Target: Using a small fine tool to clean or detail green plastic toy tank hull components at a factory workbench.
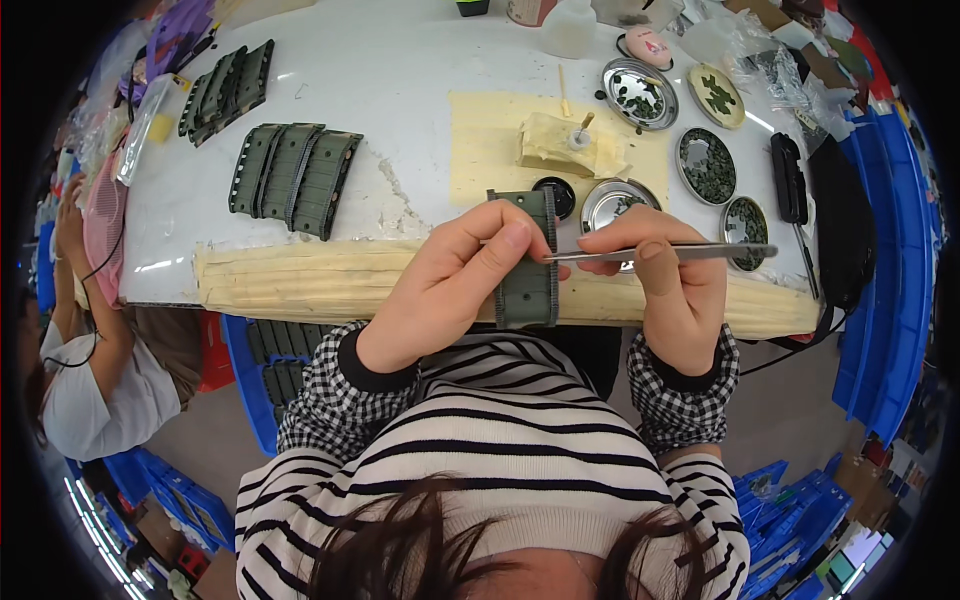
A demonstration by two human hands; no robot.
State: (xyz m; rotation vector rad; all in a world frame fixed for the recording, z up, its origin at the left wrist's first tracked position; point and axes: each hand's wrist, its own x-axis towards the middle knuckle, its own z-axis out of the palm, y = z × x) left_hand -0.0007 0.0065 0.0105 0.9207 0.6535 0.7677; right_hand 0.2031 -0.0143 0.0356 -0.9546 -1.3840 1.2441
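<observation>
A white bench [400,60], its surface chipped and its near edge wrapped in cream tape, carries round metal dishes [640,95] of dark bits. Blue bins [890,300] line the room. Above the edge, the left hand [450,285] grips a ribbed green strap [527,290]; the right hand [675,290] pinches slim steel tweezers [660,252].

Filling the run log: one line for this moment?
left hand: holds green strip | right hand: holds tweezers, tip at strip | table: more strips, dishes
</observation>
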